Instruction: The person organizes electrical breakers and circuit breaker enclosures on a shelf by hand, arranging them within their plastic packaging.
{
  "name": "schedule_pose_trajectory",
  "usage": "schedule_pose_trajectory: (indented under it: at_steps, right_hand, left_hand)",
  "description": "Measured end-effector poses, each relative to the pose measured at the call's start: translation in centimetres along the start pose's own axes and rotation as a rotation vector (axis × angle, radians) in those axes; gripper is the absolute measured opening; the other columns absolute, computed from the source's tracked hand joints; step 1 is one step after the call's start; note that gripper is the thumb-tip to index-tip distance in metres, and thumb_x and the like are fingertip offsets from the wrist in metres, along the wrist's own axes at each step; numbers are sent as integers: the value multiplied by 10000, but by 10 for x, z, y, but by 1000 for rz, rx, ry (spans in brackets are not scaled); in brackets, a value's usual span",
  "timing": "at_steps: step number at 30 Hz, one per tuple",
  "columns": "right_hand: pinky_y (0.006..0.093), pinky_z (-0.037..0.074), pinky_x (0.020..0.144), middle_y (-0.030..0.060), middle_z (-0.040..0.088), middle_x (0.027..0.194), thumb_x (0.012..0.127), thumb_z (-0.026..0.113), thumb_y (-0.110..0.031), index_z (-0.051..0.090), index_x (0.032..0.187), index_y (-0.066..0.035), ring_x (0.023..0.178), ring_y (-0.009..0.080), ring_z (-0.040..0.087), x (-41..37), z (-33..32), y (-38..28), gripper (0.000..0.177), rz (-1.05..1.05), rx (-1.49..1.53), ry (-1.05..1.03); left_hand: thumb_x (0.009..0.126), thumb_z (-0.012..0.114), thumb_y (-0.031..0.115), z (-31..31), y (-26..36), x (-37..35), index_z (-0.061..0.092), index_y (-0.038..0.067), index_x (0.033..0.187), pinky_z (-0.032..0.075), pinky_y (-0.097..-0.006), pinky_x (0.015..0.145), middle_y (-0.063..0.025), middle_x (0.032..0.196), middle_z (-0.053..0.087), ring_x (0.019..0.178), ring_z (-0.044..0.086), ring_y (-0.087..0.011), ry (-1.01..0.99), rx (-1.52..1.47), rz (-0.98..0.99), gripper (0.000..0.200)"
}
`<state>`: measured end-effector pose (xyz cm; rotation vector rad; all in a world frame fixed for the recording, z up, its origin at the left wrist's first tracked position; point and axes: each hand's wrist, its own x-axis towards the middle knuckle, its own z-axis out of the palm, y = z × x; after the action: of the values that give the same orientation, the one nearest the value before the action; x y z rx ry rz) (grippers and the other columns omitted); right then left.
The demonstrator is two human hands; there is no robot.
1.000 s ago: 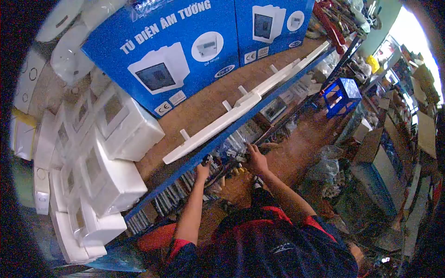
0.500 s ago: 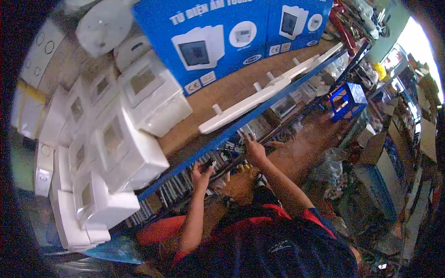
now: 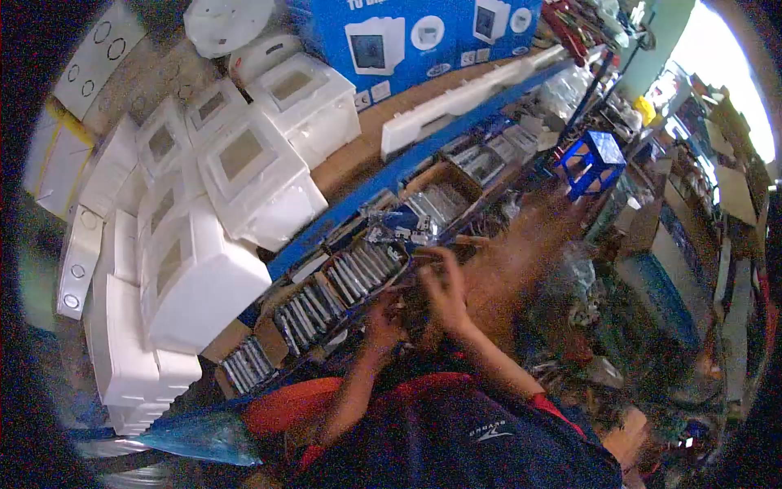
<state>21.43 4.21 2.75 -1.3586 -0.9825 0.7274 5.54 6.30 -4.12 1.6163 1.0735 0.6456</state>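
Observation:
My left hand [image 3: 384,323] is low in front of the lower shelf, dark and smeared by motion; whether anything is in its fingers does not show. Just right of it, my right hand [image 3: 444,289] is raised with its fingers stretched out and apart, and I see nothing held in it. Beyond the hands, small black-and-white parts in clear plastic [image 3: 403,226] lie at the shelf's edge. Rows of thin packed pieces [image 3: 362,273] stand in open cardboard boxes to the left of my hands.
White electrical boxes [image 3: 252,175] with windows are stacked at left on the upper shelf. A blue carton [image 3: 415,45] and a long white panel [image 3: 464,102] sit farther along it. A blue stool [image 3: 593,163] stands at right, near cardboard boxes [image 3: 660,208].
My view has shifted, showing more of the lower shelf. Both hands have come back from the shelf towards my body. The small dark part seen in my left hand is no longer discernible.

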Motion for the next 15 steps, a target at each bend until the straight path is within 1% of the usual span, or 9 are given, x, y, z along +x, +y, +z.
schedule_pose_trajectory:
  at_steps: [1, 3, 5, 6, 9, 10, 13, 14, 15]
  right_hand:
    - [311, 428, 863, 98, 572, 1086, 824, 607, -135, 520, 1111, -34, 1002, 181, 532, -10, 13, 0, 316, -165, -104, -63]
    - [306, 434, 854, 102, 606, 1028, 803, 637, -135, 561, 1056, -24, 967, 170, 550, -24, 18, 5, 287, 7, -111, -266]
    - [297, 458, 795, 96, 628, 957, 827, 626, -135, 566, 1054, -18, 892, 164, 573, -29, 21, 1, 262, 68, -52, -322]
    - [292, 470, 766, 93, 639, 921, 839, 621, -135, 569, 1053, -16, 854, 162, 585, -34, 23, -1, 251, 108, -22, -354]
    - [287, 476, 759, 70, 635, 943, 854, 619, -147, 581, 1066, -21, 861, 132, 573, -45, 32, 4, 249, 60, 264, -349]
    - [289, 460, 799, 61, 626, 988, 875, 598, -118, 595, 1055, -18, 874, 139, 585, -49, 31, -2, 206, 211, 348, -336]
    - [279, 446, 831, 62, 621, 978, 875, 605, -127, 577, 1083, -12, 948, 129, 563, -51, 30, -7, 239, 95, 258, -192]
    - [271, 444, 826, 71, 615, 960, 870, 606, -112, 560, 1093, -6, 950, 131, 565, -62, 30, -16, 252, 246, 283, -138]
    - [270, 448, 809, 73, 617, 943, 868, 605, -108, 558, 1089, -7, 924, 135, 573, -71, 32, -22, 249, 55, 160, -151]
  left_hand:
    - [739, 570, -53, 5, -4, -6, 531, 4, 1157, 438, -361, 899, -128, 1127, 577, 1036, 565, -257, 27, -70, 17, 424]
    - [743, 565, -30, 4, -14, -19, 539, 1, 1142, 429, -380, 908, -147, 1115, 584, 1047, 564, -289, 32, -167, 58, 401]
    - [751, 566, 7, -5, -19, -32, 561, 0, 1113, 420, -401, 916, -169, 1080, 601, 1046, 569, -321, -18, -224, 98, 362]
    - [755, 567, 20, -14, -1, -45, 568, -3, 1100, 420, -399, 915, -175, 1066, 608, 1036, 575, -322, -40, -118, 123, 347]
    - [764, 565, 49, -29, 23, -69, 585, -12, 1079, 432, -388, 900, -191, 1031, 625, 1006, 591, -320, -79, 79, 119, 321]
    - [767, 564, 58, -32, 28, -73, 589, -15, 1074, 438, -383, 893, -196, 1020, 630, 997, 596, -319, -89, 123, 108, 317]
    - [756, 567, 60, -37, 48, -83, 589, -20, 1087, 446, -373, 887, -209, 1049, 624, 1016, 593, -315, -66, 24, 161, 341]
    - [753, 571, 60, -34, 42, -85, 587, -24, 1093, 445, -372, 889, -212, 1053, 622, 1023, 591, -314, -13, -10, 121, 350]
    - [750, 574, 60, -31, 35, -86, 586, -28, 1098, 445, -370, 890, -214, 1057, 620, 1030, 589, -314, 37, -42, 78, 359]
